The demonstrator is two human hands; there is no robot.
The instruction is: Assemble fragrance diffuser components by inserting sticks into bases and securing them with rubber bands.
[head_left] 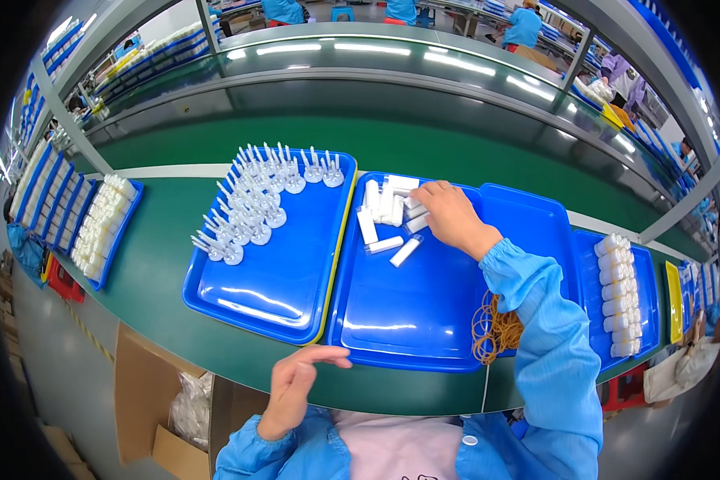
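Observation:
My right hand (456, 216) reaches over the back of the middle blue tray (400, 328). Its fingers bend down and close on a white tube (414, 210) at the edge of a loose pile; the palm hides part of the grip. Several other white tubes with clear ends (406, 251) lie around the fingertips. Near the front edge of the table, my left hand (296, 384) hovers with its fingers stretched out to the right and nothing in it. The left tray (256, 308) holds several clear round-based pieces with upright stems (252, 200).
Tan rubber bands (496, 326) lie by my right forearm, at the border of another blue tray (528, 216). Bundled white tubes stand in trays at the right (618, 296) and the left (104, 224). A green conveyor belt (312, 136) runs behind. Below sits an open cardboard box (148, 384).

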